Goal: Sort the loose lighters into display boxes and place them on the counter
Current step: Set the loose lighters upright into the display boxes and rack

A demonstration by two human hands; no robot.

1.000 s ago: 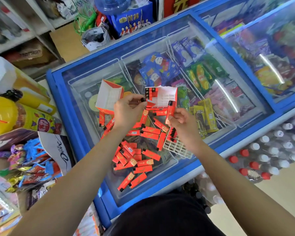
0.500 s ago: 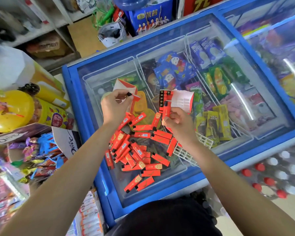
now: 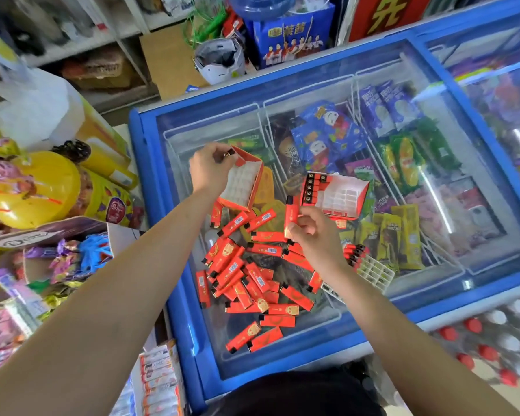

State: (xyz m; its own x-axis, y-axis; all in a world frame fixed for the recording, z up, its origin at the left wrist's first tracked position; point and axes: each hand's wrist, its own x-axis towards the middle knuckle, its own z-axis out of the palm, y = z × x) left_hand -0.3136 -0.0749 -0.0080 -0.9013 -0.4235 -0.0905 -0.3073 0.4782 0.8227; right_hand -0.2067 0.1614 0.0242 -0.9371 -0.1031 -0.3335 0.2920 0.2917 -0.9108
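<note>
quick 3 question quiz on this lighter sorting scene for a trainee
1. True or false: the right hand pinches a single red plastic lighter.
2. The loose red lighters lie on: A) the blue-framed glass freezer lid; B) the floor; C) a wooden shelf.
3. Fill in: the tilted red cardboard display box with a white grid is gripped by the ___ hand.
Key: 1 true; 2 A; 3 left hand.
</note>
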